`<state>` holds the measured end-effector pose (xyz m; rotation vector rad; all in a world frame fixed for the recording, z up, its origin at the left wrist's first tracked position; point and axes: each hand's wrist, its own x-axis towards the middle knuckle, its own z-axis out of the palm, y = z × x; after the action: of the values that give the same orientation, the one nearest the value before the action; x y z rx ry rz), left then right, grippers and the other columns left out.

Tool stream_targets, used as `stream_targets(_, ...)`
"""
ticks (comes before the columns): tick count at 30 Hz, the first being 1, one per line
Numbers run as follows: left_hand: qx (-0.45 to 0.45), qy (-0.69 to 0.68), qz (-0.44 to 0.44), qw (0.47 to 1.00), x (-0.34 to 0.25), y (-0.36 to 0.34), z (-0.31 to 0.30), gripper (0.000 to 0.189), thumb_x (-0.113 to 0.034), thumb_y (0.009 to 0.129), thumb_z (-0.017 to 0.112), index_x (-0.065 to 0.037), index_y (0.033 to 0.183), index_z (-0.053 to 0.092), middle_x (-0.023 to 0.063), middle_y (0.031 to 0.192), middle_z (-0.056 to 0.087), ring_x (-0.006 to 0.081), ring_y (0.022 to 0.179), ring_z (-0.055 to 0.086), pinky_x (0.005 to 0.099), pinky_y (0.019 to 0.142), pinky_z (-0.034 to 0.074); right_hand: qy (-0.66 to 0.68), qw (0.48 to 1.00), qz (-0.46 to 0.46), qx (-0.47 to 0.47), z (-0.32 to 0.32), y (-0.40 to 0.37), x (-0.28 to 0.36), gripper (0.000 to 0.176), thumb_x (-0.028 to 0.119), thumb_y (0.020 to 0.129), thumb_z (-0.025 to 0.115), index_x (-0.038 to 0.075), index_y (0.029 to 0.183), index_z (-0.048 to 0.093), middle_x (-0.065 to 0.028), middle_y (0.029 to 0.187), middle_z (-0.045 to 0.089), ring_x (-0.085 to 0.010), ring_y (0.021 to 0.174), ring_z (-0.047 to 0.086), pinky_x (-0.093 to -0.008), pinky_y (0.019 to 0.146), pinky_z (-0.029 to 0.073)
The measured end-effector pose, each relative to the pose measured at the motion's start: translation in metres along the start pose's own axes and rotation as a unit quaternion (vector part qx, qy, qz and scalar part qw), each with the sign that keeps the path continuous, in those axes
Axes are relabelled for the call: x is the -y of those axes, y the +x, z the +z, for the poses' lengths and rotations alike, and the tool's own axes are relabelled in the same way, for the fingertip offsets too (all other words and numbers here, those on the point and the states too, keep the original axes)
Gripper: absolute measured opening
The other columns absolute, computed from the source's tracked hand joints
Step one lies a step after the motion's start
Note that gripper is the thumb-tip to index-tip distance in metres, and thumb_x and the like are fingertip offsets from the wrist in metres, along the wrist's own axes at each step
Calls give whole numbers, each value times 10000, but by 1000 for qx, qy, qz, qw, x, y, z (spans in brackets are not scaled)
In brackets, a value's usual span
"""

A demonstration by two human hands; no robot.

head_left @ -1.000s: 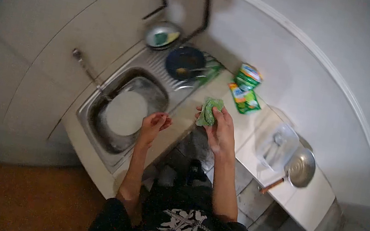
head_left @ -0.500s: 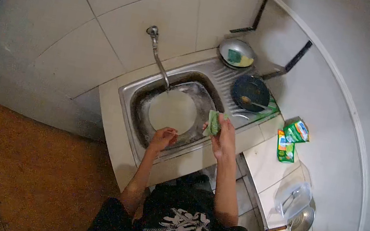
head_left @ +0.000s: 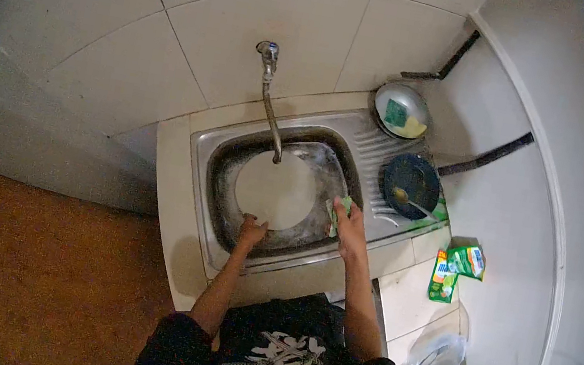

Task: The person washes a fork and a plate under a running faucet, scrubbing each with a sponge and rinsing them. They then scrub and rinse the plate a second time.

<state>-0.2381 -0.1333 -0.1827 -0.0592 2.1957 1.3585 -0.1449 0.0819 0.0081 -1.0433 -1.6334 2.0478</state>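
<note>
Sink (head_left: 302,124) — pale disc (head_left: 275,191) inside; dark pan (head_left: 407,169) — spoon (head_left: 400,194) within.

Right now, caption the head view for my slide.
Left hand at pale disc in sink, right hand holding green cloth.

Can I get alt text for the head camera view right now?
A person's left hand is at the near edge of a pale round disc in a metal sink; the right hand holds a green cloth. A dark pan sits on the drainboard.
</note>
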Motion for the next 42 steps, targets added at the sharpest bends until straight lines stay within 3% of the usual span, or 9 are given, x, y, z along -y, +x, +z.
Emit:
stream_targets(8, -201, 291, 22, 935, 90, 55, 30, 855, -273, 657, 672, 105, 1233, 166, 293, 1154, 390, 379, 1055, 429, 433, 901, 344, -165, 985, -18, 46, -12, 37, -56, 337, 263, 788, 591, -15, 966, 521, -11, 762, 546, -86, 618, 485, -225, 510, 386)
stream_targets(11, -95, 203, -93, 970, 16, 20, 0, 961, -325, 648, 674, 94, 1269, 71, 300, 1193, 349, 382, 1078, 412, 427, 915, 339, -236, 971, -18, 40, -20, 54, -83, 327, 222, 776, 598, -33, 969, 529, -14, 753, 548, -90, 627, 485, -232, 528, 391)
stream_targets(15, -177, 302, -73, 934, 49, 49, 18, 941, -301, 644, 682, 101, 1255, 90, 287, 1187, 362, 369, 1083, 412, 420, 898, 358, -271, 956, -93, 69, -15, 54, -70, 291, 173, 746, 610, -46, 927, 547, -29, 749, 561, -100, 635, 487, -250, 566, 402)
stream_targets(17, -143, 209, -114, 961, 40, 52, 13, 935, -304, 633, 690, 122, 1234, 114, 275, 1163, 390, 365, 1067, 428, 411, 874, 378, -271, 948, -151, 73, -10, 56, -61, 278, 164, 736, 611, -45, 911, 554, -34, 741, 567, -110, 631, 488, -258, 578, 406)
stream_targets(19, -194, 241, -100, 946, 75, 63, 25, 923, -306, 629, 692, 125, 1223, 133, 272, 1143, 410, 365, 1052, 441, 408, 860, 388, -172, 972, 67, 145, -10, 64, -60, 287, 161, 719, 612, -60, 892, 556, -64, 751, 574, -145, 658, 501, -281, 614, 415)
stream_targets(22, -229, 265, -75, 934, 76, 63, 24, 850, -309, 627, 690, 117, 1183, 210, 263, 1101, 449, 367, 1007, 470, 410, 834, 402, -341, 928, -130, 69, -25, 91, -140, 297, 142, 706, 612, -83, 887, 542, -85, 752, 572, -166, 687, 510, -293, 627, 421)
stream_targets(29, -220, 207, -25, 953, 68, 47, 12, 505, -318, 629, 684, 35, 955, 529, 221, 945, 562, 348, 827, 552, 417, 740, 437, -320, 938, -14, 132, -19, 79, -96, 415, 171, 714, 578, -105, 1014, 500, -140, 832, 579, -185, 795, 524, -295, 705, 422)
stream_targets(36, -186, -8, 15, 982, -22, 8, -8, 413, -268, 720, 628, 30, 979, 509, 187, 904, 590, 280, 825, 577, 368, 720, 440, -311, 941, 35, 127, 2, 64, -61, 536, 170, 722, 577, -88, 1153, 388, -150, 1046, 506, -229, 980, 462, -329, 832, 376)
stream_targets(42, -225, -104, 13, 969, -18, 4, 6, 524, -213, 803, 571, 30, 1209, 345, 196, 1224, 394, 269, 1118, 392, 338, 908, 329, -225, 959, 87, 149, 4, 59, -47, 572, 183, 732, 580, -52, 1194, 338, -145, 1038, 486, -211, 976, 439, -312, 827, 366)
